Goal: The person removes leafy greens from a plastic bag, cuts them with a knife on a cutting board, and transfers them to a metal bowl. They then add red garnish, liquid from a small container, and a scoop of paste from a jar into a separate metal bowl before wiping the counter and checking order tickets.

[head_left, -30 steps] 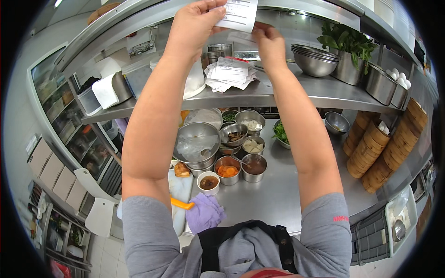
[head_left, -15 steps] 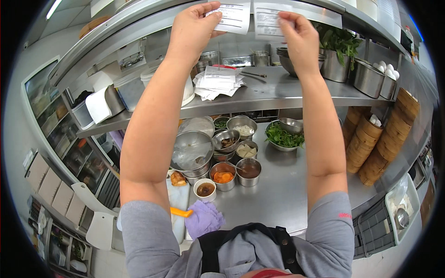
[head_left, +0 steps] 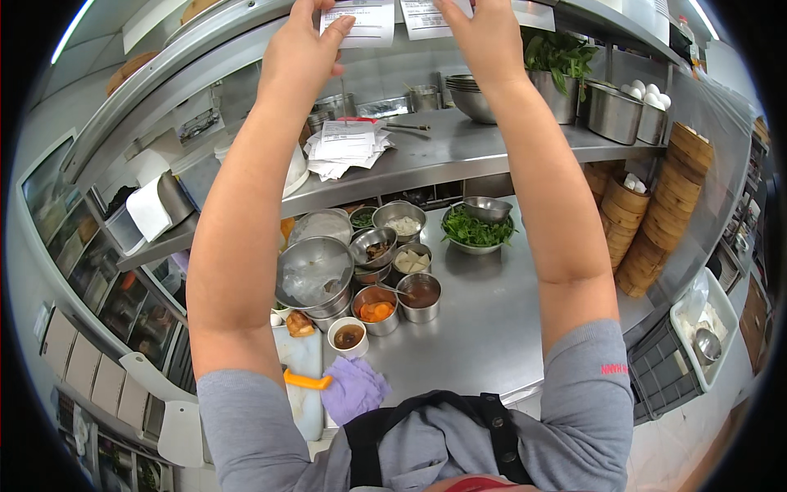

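Both arms reach up to the rail above the shelf. My left hand (head_left: 297, 53) pinches a white printed order slip (head_left: 361, 26) between thumb and fingers. Beside it, my right hand (head_left: 485, 41) has its thumb on a second printed slip (head_left: 422, 23), with its fingers behind. A narrow gap separates the slips, and the frame's top edge cuts off part of both hands. Below my left hand, a loose pile of used slips (head_left: 334, 164) lies on the steel shelf (head_left: 459, 152).
On the counter (head_left: 467, 316) stand steel ingredient pots (head_left: 420, 310), a bowl of greens (head_left: 479, 234) and a white cup (head_left: 348, 351). An orange-handled tool (head_left: 306, 380) lies by a purple cloth (head_left: 354, 392) and a cutting board (head_left: 299, 354). Bamboo steamers (head_left: 668, 205) are stacked at right.
The view has shifted, so the scene sits further left and higher. Both hands, still holding the slips, appear further left and nearer the top edge. The right slip is sharper.
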`<move>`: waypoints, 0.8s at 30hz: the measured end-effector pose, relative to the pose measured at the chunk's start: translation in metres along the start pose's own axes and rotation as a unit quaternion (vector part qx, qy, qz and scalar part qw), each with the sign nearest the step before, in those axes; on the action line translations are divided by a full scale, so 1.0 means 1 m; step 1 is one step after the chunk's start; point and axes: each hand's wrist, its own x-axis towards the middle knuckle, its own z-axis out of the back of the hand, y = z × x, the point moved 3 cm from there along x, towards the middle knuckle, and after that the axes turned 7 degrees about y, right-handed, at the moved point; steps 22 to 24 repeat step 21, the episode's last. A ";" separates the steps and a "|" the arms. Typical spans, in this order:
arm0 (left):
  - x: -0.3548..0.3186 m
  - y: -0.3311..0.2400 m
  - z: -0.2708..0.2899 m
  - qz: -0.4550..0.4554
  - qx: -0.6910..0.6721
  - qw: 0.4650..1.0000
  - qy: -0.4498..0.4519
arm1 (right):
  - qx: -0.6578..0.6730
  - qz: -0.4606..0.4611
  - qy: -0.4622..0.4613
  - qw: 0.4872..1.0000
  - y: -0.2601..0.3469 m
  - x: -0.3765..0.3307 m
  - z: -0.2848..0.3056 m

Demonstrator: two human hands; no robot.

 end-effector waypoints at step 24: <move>-0.549 0.204 -0.112 0.112 0.167 0.904 0.378 | -0.004 -0.132 0.520 0.844 0.038 -0.554 0.133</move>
